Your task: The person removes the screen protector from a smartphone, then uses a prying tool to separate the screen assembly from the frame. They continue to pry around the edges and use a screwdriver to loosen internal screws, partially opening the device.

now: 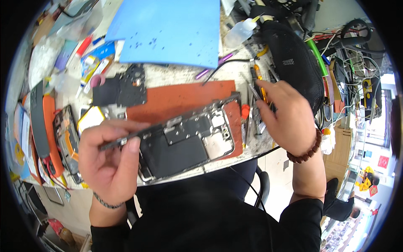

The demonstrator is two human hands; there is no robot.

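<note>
My left hand [109, 159] pinches the end of a thin dark phone panel [176, 119], seen nearly edge-on. Its far end reaches right, over the top of an opened phone body [180, 155]. Inside that body a black battery, metal plates and a camera area show. Both lie at the bench's near edge, over a reddish-brown mat [172, 92]. On the right, my right hand [287, 113] is closed with thumb and forefinger around slim metal tweezers [252, 87], whose points face up and left. An orange-yellow screwdriver [259, 75] lies beside its fingers.
A blue sheet [168, 33] with dark specks covers the far bench. Dark phone parts [121, 88] lie behind the mat. Another opened phone [67, 140] and an orange-and-grey case [44, 130] stand left. A black bag [294, 59] and cables [357, 50] crowd the right.
</note>
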